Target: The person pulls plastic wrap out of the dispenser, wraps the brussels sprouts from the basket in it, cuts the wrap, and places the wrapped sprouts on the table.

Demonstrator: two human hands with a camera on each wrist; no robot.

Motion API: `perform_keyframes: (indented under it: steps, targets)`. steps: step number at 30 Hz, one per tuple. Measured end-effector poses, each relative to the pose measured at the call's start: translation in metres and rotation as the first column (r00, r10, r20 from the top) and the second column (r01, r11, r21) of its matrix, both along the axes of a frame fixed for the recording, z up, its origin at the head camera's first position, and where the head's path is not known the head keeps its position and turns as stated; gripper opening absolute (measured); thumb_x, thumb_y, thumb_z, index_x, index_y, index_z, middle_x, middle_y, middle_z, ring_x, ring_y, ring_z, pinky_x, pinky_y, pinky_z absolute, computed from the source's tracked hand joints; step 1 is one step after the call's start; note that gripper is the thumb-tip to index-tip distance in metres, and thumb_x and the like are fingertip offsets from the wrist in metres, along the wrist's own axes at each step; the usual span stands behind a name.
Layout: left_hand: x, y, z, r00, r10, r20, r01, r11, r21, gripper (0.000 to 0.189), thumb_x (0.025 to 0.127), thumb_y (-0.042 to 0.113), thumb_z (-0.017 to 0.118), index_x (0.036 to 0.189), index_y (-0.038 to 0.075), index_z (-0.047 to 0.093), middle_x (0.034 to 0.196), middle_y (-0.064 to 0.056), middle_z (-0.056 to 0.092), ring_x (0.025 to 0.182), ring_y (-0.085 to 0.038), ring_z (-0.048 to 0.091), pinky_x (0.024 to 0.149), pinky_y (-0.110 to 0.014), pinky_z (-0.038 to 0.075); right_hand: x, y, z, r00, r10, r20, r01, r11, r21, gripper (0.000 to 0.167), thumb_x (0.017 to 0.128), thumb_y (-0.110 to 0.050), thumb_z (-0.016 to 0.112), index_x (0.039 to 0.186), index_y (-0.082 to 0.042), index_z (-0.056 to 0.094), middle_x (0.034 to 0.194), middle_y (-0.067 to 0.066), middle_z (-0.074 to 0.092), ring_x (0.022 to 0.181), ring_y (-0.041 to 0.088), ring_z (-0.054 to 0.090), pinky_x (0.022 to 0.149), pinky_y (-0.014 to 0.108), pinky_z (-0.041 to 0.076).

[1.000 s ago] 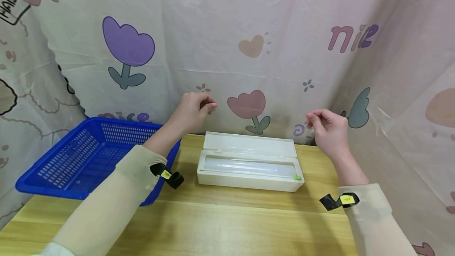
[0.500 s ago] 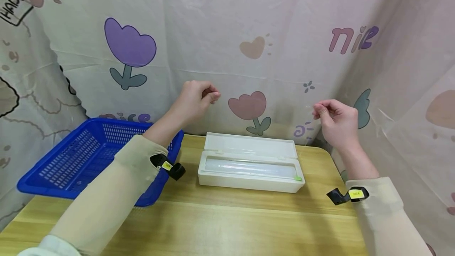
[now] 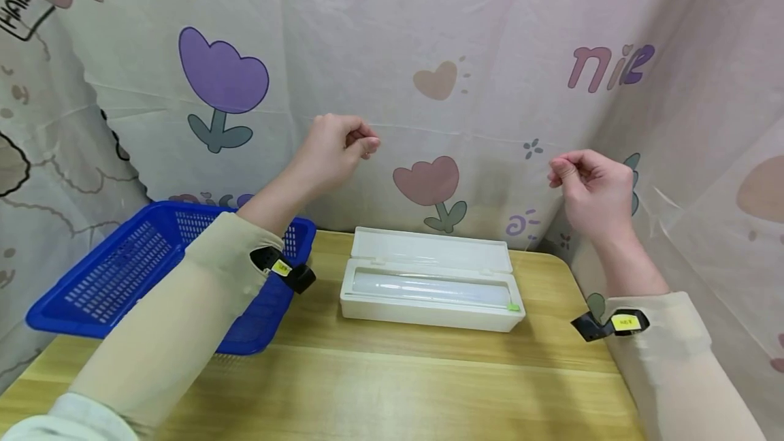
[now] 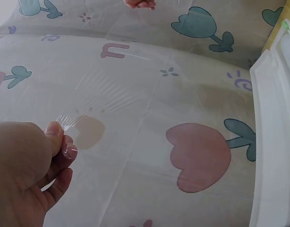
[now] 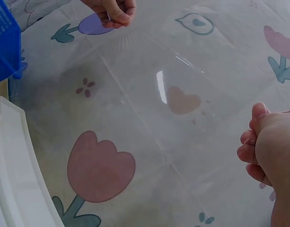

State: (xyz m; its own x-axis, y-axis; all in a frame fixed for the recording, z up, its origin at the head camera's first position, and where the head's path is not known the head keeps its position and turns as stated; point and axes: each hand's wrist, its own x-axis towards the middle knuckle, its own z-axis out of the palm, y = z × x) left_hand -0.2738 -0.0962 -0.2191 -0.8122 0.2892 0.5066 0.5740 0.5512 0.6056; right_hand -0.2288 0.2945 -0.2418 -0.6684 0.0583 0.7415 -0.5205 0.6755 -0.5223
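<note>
A clear sheet of cling film (image 4: 109, 97) spans the space between my hands, barely visible except for creases and glints. My left hand (image 3: 335, 152) pinches one corner between thumb and fingers; creases fan out from that thumb in the left wrist view. On the other side, my right hand (image 3: 597, 192) pinches the film with thumb against curled fingers. Both hands are raised above and behind a white cling film box (image 3: 429, 316). Its lid (image 3: 429, 250) stands open, and a film roll (image 3: 429, 288) lies inside. Whether the sheet still joins the roll cannot be told.
A blue plastic basket (image 3: 79, 322) stands on the wooden table (image 3: 392, 386) at the left, partly beneath my left forearm. A small green slider (image 3: 513, 307) sits at the box's right front edge. Behind the table hangs a patterned curtain (image 3: 343, 53).
Both hands have risen higher. My right hand has also moved to the right, so the hands are farther apart. Box and basket stay in place.
</note>
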Motion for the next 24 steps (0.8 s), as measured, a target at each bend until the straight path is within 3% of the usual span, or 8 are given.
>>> perform_keyframes:
  steps: [6, 12, 24]
  targets:
    - [0.001, 0.0, 0.01, 1.0, 0.007, -0.009, -0.007, 1.0, 0.016, 0.013, 0.104, 0.013, 0.068, 0.104, 0.003, 0.077, 0.092, -0.008, 0.073, 0.082, -0.018, 0.068, 0.072, -0.032, 0.058, 0.001, -0.002, 0.013, 1.0, 0.02, -0.019, -0.021, 1.0, -0.018, 0.012, 0.101, -0.004, 0.072, 0.1, 0.008, 0.076, 0.082, -0.008, 0.068, 0.071, 0.006, 0.064, 0.072, 0.011, 0.052]
    - [0.002, 0.003, 0.02, 1.0, 0.0, -0.016, 0.001, 0.999, 0.038, 0.013, 0.104, 0.014, 0.068, 0.105, 0.004, 0.076, 0.092, -0.008, 0.071, 0.081, -0.017, 0.066, 0.069, -0.028, 0.061, 0.006, 0.0, 0.023, 0.999, 0.023, -0.039, -0.025, 0.999, -0.032, 0.017, 0.102, -0.005, 0.071, 0.1, 0.011, 0.075, 0.082, -0.005, 0.068, 0.071, 0.01, 0.065, 0.073, 0.013, 0.054]
    - [0.005, 0.004, 0.037, 0.999, 0.013, -0.039, -0.011, 0.999, 0.044, 0.016, 0.105, 0.017, 0.067, 0.105, 0.004, 0.076, 0.091, -0.01, 0.071, 0.074, -0.023, 0.064, 0.05, -0.028, 0.055, 0.011, -0.002, 0.038, 0.997, 0.007, -0.075, -0.009, 1.0, -0.025, 0.018, 0.101, -0.007, 0.072, 0.1, 0.01, 0.076, 0.081, -0.005, 0.069, 0.07, 0.009, 0.065, 0.068, 0.016, 0.052]
